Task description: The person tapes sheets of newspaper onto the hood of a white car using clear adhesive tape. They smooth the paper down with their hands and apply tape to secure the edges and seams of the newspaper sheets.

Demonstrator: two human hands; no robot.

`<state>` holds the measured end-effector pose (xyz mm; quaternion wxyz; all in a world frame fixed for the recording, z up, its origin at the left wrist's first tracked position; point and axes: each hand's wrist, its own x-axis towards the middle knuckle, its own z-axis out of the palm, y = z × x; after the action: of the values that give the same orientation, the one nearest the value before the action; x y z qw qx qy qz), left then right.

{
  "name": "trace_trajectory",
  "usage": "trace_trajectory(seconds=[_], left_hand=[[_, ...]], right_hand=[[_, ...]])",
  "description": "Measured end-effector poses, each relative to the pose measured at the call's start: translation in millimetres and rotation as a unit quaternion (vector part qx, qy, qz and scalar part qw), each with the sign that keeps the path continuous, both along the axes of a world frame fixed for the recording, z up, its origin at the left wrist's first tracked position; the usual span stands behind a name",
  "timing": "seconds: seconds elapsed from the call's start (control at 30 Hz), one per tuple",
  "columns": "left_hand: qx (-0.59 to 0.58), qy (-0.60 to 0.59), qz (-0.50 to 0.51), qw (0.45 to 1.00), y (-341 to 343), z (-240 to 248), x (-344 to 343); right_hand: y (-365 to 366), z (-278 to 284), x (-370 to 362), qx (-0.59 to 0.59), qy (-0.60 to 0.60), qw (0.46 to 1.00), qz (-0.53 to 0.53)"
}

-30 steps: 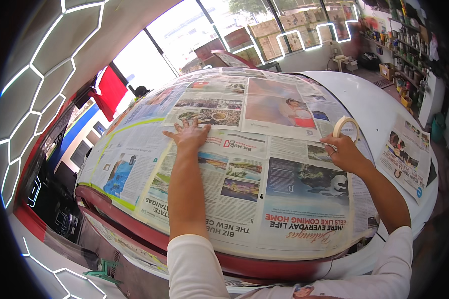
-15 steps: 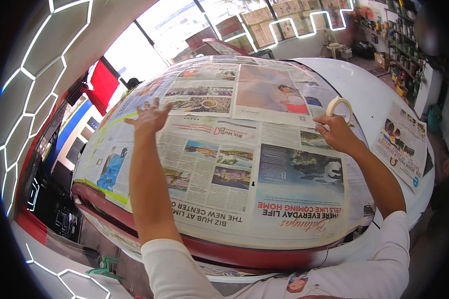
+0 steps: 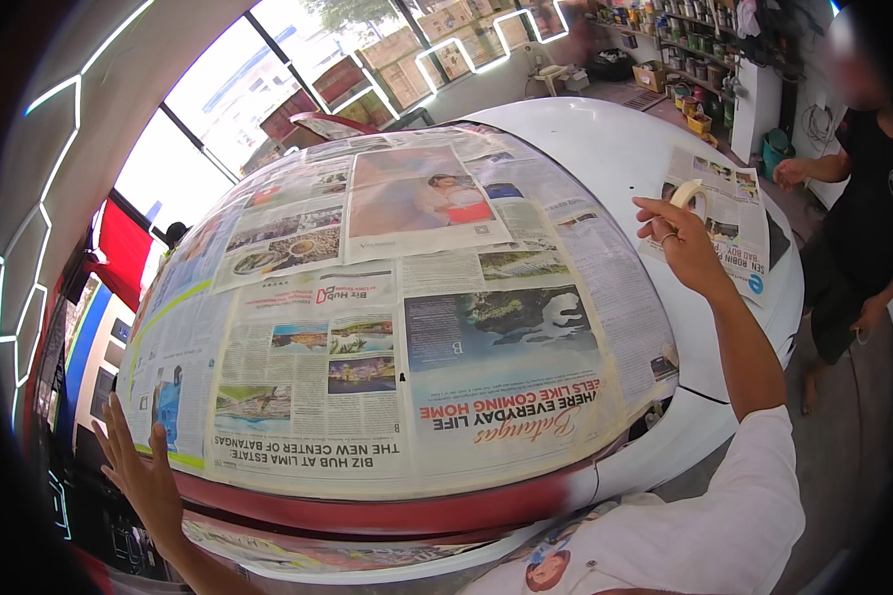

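Sheets of newspaper [image 3: 308, 426] cover the car's windshield, held along the edges by pale tape and some yellow-green tape. My right hand [image 3: 680, 243] is raised above the white side of the car, closed on a roll of masking tape [image 3: 687, 192]. A ring shows on one of its fingers. My left hand [image 3: 147, 481] hovers by the near left corner of the papered glass, fingers spread, with nothing in it. Beyond the tape roll, another newspaper sheet [image 3: 739, 233] lies on the white panel [image 3: 575, 149].
At the right stands another person [image 3: 853, 208] in black clothes, close to the car. Shelves of cans [image 3: 695, 45] and a green bucket [image 3: 777, 149] line the far right. The car's red edge [image 3: 367, 516] runs in front of me. Tall windows stand at the back.
My left hand has come off the newspaper and moved back toward me, to the left. My right hand has lifted away from the sheet with the tape roll. My view has shifted right.
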<state>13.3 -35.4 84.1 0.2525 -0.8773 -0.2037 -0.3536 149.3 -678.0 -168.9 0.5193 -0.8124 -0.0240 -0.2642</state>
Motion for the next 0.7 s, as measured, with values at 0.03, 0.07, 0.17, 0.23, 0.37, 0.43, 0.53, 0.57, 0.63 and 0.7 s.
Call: trace_trajectory(seconds=[0.03, 0.07, 0.17, 0.23, 0.37, 0.43, 0.53, 0.57, 0.63, 0.7], left_hand=[[0.014, -0.028, -0.042, 0.999, -7.3, -18.6, -14.3], [0.042, -0.044, -0.089, 0.994, -11.0, -34.0, -27.5], [0.101, -0.092, -0.223, 0.965, -23.8, -70.4, -59.2], [0.119, -0.134, -0.295, 0.938, -37.9, -85.3, -83.2], [0.181, -0.228, -0.431, 0.854, -51.2, -118.5, -98.1], [0.143, -0.249, -0.515, 0.807, -60.6, -143.6, -94.7], [0.118, -0.281, -0.534, 0.789, -64.7, -172.2, -109.0], [0.101, -0.291, -0.527, 0.792, -60.2, -179.6, -119.4], [0.056, -0.326, -0.468, 0.819, -43.2, -202.3, -146.7], [-0.001, -0.372, -0.347, 0.861, -19.4, -233.8, -193.3]], right_hand=[[-6.1, 0.1, -20.9, 0.027, -0.013, 0.999, -0.017], [-9.8, -0.5, -40.1, 0.051, -0.032, 0.997, -0.042], [-9.4, -8.1, -102.0, 0.113, -0.073, 0.985, -0.107], [0.1, -18.6, -146.6, 0.133, -0.055, 0.979, -0.142], [53.4, -33.3, -224.4, 0.13, 0.004, 0.979, -0.158], [82.5, -46.1, -241.3, 0.032, -0.04, 0.986, -0.162], [103.1, -44.5, -259.5, 0.031, -0.062, 0.994, -0.084], [105.0, -44.5, -262.9, 0.076, -0.059, 0.994, -0.06], [102.2, -40.6, -270.5, 0.163, -0.05, 0.985, -0.02], [103.7, -49.5, -272.9, 0.246, -0.081, 0.964, 0.054]])
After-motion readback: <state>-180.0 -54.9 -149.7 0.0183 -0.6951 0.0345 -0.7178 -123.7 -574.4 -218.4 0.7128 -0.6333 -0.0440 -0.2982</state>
